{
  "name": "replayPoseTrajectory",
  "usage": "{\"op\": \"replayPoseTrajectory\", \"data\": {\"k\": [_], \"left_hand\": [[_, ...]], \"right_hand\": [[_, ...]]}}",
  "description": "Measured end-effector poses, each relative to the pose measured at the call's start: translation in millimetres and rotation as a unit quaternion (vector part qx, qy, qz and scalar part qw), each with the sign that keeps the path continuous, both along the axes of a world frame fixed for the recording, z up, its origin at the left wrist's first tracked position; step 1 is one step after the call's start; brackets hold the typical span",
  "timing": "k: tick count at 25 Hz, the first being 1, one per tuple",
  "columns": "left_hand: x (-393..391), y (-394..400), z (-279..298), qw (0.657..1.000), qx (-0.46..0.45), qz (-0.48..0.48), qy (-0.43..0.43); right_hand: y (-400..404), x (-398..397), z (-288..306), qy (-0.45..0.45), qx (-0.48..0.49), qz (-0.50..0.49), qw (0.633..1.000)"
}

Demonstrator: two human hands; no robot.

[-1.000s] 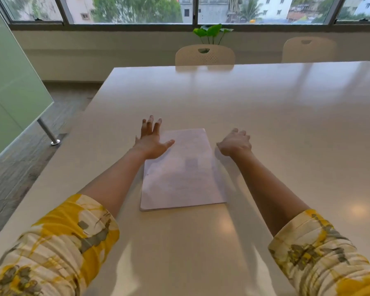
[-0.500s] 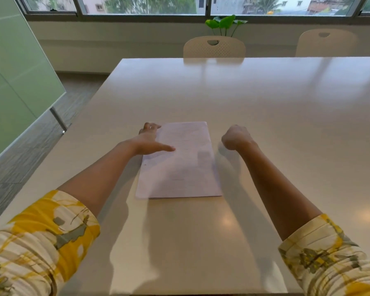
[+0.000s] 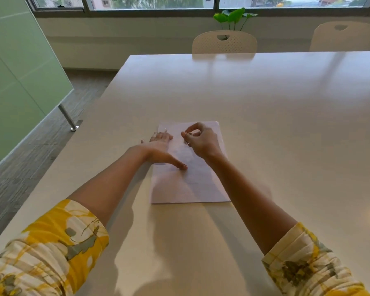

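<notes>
Left hand [image 3: 158, 150] lies flat with fingers straight across the left edge of the paper [image 3: 190, 184], thumb angled onto the sheet and fingertips toward its far-left corner. Right hand [image 3: 201, 142] sits over the paper's far half, fingers curled in, thumb tip against forefinger. Whether it pinches anything, or touches the sheet, is too small to tell.

Paper lies flat on the table [image 3: 286, 124], long edges running away from the person. Its near edge shows in full; the far edge is partly behind the right hand.

Room around the paper:
- Right of it: widest stretch of tabletop.
- Beyond it: long run to the table's far edge, where two chairs [image 3: 224, 42] stand, with a plant [image 3: 233, 17] behind them.
- Left of it: narrower strip to the table's left edge, then floor and a green panel [image 3: 19, 71] on a metal leg [image 3: 67, 117].
- Nearer than it: tabletop between both forearms.
</notes>
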State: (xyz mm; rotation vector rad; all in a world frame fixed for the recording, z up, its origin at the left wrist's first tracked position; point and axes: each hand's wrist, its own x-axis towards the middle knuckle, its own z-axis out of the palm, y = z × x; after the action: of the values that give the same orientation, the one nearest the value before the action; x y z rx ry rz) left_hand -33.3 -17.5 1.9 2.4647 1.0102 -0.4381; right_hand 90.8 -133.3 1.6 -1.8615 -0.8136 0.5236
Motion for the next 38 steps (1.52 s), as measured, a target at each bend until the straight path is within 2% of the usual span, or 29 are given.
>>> {"op": "replayPoseTrajectory", "data": {"k": [5,11,15,22,29,33,35,38], "left_hand": [[2,10,-7,1.0,0.011,-0.021,-0.02],[-9,26,-20,0.984,0.01,-0.131,-0.118],[-16,35,-23,0.985,-0.001,-0.15,-0.088],[-12,33,-25,0.99,-0.003,-0.131,-0.056],[3,47,-13,0.993,0.003,-0.11,-0.032],[2,53,-13,0.997,-0.014,-0.074,-0.004],[2,55,-17,0.997,-0.012,-0.071,0.008],[6,58,-14,0.997,-0.003,-0.078,0.028]], "right_hand": [[2,-6,-17,-0.058,-0.04,-0.048,0.996],[0,-3,-22,-0.066,-0.049,-0.087,0.993],[0,-13,-22,-0.046,-0.025,-0.12,0.991],[8,-34,-24,-0.103,-0.052,-0.165,0.979],[24,-38,-22,-0.067,-0.07,-0.173,0.98],[28,-22,-19,-0.038,-0.111,-0.154,0.981],[40,-22,-17,-0.065,-0.099,-0.139,0.983],[60,-42,-19,-0.114,-0.06,-0.047,0.991]]}}
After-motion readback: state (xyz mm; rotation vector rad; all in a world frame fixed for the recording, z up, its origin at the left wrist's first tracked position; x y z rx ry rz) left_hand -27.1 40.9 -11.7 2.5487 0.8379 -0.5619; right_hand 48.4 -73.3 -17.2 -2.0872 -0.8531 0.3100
